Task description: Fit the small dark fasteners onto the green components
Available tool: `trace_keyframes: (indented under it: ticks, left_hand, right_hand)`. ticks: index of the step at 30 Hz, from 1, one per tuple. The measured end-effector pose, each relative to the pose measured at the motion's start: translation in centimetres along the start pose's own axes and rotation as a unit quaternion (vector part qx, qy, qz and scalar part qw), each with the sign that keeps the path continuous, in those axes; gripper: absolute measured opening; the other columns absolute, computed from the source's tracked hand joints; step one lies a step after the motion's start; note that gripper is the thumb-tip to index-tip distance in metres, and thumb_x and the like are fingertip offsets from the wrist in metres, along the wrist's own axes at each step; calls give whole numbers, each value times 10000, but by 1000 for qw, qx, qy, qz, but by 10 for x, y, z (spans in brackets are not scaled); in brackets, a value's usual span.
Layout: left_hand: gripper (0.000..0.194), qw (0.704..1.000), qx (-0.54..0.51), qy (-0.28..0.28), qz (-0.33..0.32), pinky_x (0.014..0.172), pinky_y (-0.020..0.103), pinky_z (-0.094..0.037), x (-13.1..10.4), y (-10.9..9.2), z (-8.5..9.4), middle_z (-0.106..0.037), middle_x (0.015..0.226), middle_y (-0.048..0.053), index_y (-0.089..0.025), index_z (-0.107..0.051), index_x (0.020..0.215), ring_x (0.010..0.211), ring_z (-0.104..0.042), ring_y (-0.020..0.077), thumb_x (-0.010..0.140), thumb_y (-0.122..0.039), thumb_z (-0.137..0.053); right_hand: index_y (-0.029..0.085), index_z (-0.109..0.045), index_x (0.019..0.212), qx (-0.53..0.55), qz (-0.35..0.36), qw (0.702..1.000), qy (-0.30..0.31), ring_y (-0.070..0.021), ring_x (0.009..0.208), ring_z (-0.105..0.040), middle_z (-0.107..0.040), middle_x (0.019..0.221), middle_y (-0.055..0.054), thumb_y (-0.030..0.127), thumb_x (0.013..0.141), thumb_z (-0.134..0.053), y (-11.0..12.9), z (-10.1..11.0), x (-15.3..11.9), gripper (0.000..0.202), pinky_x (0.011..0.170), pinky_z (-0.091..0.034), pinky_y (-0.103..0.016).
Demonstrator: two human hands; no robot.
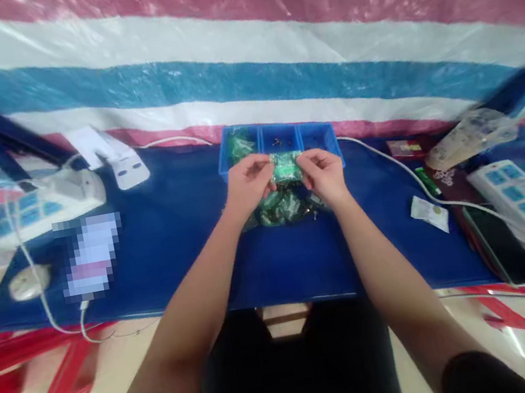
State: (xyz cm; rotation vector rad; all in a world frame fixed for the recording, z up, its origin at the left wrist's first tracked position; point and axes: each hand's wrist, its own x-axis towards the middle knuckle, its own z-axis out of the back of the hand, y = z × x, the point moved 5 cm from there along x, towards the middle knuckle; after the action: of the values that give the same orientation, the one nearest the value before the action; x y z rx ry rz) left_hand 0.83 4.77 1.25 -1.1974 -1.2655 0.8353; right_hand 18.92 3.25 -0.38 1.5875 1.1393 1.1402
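Between my two hands is a small green packet (286, 166) with a clear, shiny wrapping. My left hand (251, 185) is closed on its left edge, thumb and fingers pinched together. The right edge is pinched by my right hand (323, 173). Under and just in front of the packet lies a heap of clear green plastic packets (284, 206), partly covered by my hands. Behind, a blue tray (338, 142) has three compartments. Its left one holds green plastic packets (240, 143), and a few small brass-coloured pieces (277, 143) lie in the middle one.
A dark blue table (173, 205) spans the view. At left are a phone (93, 257) on a cable, a round white object (30, 283) and a power strip (31, 210). At right are a plastic cup (470, 136), white sachet (429, 214), dark phone (501, 242) and another power strip (517, 199).
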Motion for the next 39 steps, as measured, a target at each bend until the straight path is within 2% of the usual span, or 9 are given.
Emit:
trace_keyframes:
  ticks: [5,16,23,31,39]
  left_hand:
    - [159,1000,-11,13,17,374,190,-423,-2,8,-1,-631,647,-15,-174,-677,947,442,-599,96,822,-256,-731]
    - [124,1000,3,20,2,377,197,-451,0,14,3,-643,638,-8,-187,-711,950,438,-599,97,857,-270,-719]
    - [152,1000,0,15,-11,368,194,-446,1,11,2,-636,649,-11,-195,-713,942,443,-599,97,844,-306,-748]
    - [110,1000,20,4,-16,375,176,-416,0,10,1,-643,662,-11,-184,-711,926,457,-581,79,836,-248,-723]
    - [97,999,36,-10,-28,447,197,-465,0,5,1,-646,679,-19,-185,-708,910,477,-568,71,821,-224,-722]
  right_hand:
    - [202,-679,818,-23,-22,999,4,-53,268,-350,-522,409,85,498,798,-795,4,6,-3,319,285,-205,-194]
    - [224,-655,801,-9,-18,1000,14,-59,289,-348,-508,416,88,516,805,-787,-3,6,-1,320,295,-220,-211]
    - [231,-642,795,-15,-16,1000,19,-62,305,-367,-496,426,91,510,819,-772,-3,6,-1,308,311,-239,-216]
    - [232,-653,793,3,-19,1000,6,-63,313,-378,-471,452,96,498,782,-808,-3,8,0,309,304,-249,-221]
    - [235,-648,805,-12,-25,1000,8,-61,311,-370,-465,444,102,533,780,-796,-2,7,-1,333,298,-235,-217]
